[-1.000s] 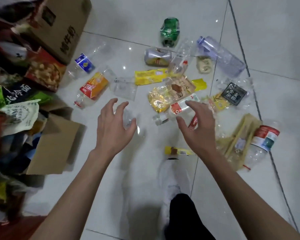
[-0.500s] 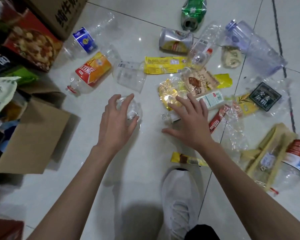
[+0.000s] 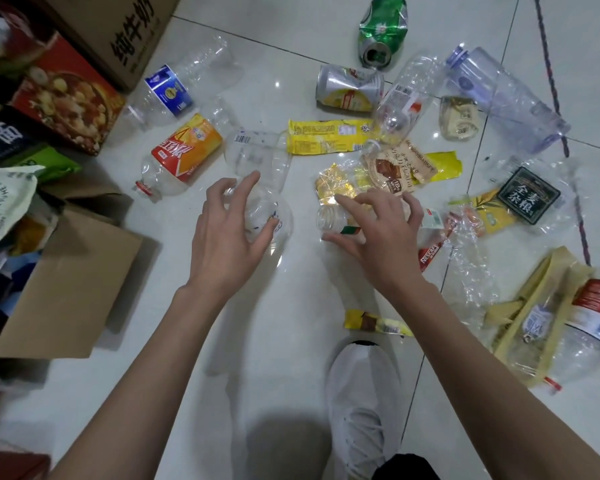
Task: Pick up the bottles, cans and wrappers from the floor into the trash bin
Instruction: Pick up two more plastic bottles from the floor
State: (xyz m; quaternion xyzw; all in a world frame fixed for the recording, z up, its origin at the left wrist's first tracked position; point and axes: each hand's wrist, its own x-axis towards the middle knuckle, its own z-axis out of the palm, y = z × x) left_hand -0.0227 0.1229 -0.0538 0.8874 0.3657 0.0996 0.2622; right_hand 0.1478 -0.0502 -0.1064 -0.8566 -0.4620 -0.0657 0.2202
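I observe my left hand [image 3: 227, 233] low over the white tiled floor [image 3: 284, 341], fingers curled around a crumpled clear bottle [image 3: 269, 220] that lies just at its 1 o'clock; thumb and fingertips touch the plastic, but I cannot tell if the grasp is firm. My right hand [image 3: 378, 237] is spread, fingers arched over a small clear bottle with a red and green label [image 3: 333, 221], its open neck pointing to 9 o'clock; whether the fingers press it I cannot tell. The remaining litter fans out from 10 to 3 o'clock of the hands. At 10 o'clock lie a clear bottle with an orange and red label [image 3: 179, 157] and one with a blue label [image 3: 174, 91]. At 12 o'clock sit a long yellow wrapper [image 3: 326, 136], a dented silver can [image 3: 349, 91] and, farther off, a crushed green can [image 3: 381, 29]. At 2 o'clock lies a large bluish clear bottle [image 3: 506, 98]; at 3 o'clock a black-labelled clear packet [image 3: 529, 195]. A cardboard box [image 3: 66, 292], flaps open, stands at 9 o'clock, stuffed with packaging
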